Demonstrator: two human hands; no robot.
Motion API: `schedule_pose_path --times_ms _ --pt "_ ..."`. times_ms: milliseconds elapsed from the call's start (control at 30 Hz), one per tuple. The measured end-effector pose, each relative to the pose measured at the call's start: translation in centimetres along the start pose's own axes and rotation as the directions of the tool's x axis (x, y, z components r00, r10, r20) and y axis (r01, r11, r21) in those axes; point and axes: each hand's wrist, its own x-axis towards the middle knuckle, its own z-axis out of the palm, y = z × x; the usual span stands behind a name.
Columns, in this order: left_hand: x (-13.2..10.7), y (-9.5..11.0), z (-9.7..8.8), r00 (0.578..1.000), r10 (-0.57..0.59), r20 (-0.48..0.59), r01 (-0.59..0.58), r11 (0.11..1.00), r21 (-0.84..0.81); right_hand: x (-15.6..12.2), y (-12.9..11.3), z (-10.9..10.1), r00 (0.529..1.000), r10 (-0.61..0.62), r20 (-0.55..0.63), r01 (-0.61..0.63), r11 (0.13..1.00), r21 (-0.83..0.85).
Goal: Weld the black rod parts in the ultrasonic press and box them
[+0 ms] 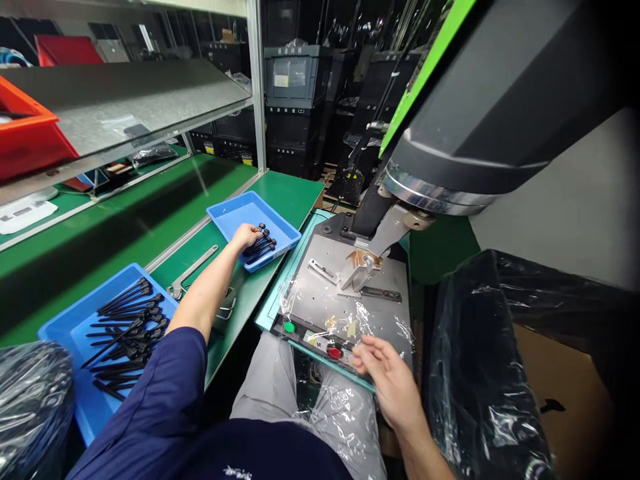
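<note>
My left hand [245,237] reaches into the far blue tray [235,215] and rests on a small pile of black rod-shaped parts [261,243]; its fingers curl over them. My right hand [387,373] hovers at the front edge of the press machine's base plate [330,293], fingers loosely spread beside the red button [334,352]; nothing shows in it. A second blue tray [65,327] near my left elbow holds several more black rods [127,327].
The machine's dark head [480,127] hangs over a fixture [363,267]. A green button [289,327] sits at the panel's left. A metal wrench [193,270] lies on the green bench. A plastic-lined cardboard box [500,373] stands at right; a black bag [30,400] at left.
</note>
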Motion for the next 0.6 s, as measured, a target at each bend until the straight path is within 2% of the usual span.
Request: schedule_pose_path --times_ms 100,167,233,333,400,467,533,600 --pt "1.6 0.0 0.6 0.998 -0.038 0.051 0.033 0.995 0.095 -0.7 0.8 -2.7 0.989 0.03 -0.142 -0.032 0.999 -0.015" --pt "2.1 0.2 0.8 0.998 -0.054 0.041 0.047 0.987 0.151 -1.0 1.3 -3.8 0.977 0.067 -0.201 -0.068 0.998 0.003" --pt "2.3 0.3 0.3 0.998 -0.058 -0.018 0.06 0.979 0.196 -1.5 1.7 -4.6 0.967 0.111 -0.228 -0.105 0.994 0.038" --pt "1.5 0.5 -1.4 0.987 -0.035 -0.159 0.071 0.971 0.227 -2.4 2.2 -6.3 0.948 0.177 -0.265 -0.16 0.983 0.087" --pt "0.2 1.0 -2.5 0.972 -0.008 -0.235 0.064 0.971 0.229 -3.2 2.5 -8.1 0.923 0.203 -0.328 -0.18 0.978 0.101" --pt "-1.9 2.0 -2.9 0.955 0.052 -0.293 0.007 0.98 0.197 -4.1 2.7 -10.2 0.885 0.183 -0.427 -0.153 0.983 0.105" --pt "-4.7 3.3 -2.3 0.935 0.15 -0.321 -0.121 0.987 0.108 -5.2 2.8 -12.3 0.839 0.115 -0.532 -0.077 0.993 0.093" --pt "-8.2 4.6 -0.5 0.923 0.246 -0.296 -0.273 0.961 -0.052 -6.3 2.4 -14.2 0.778 0.055 -0.626 -0.002 0.996 0.086"
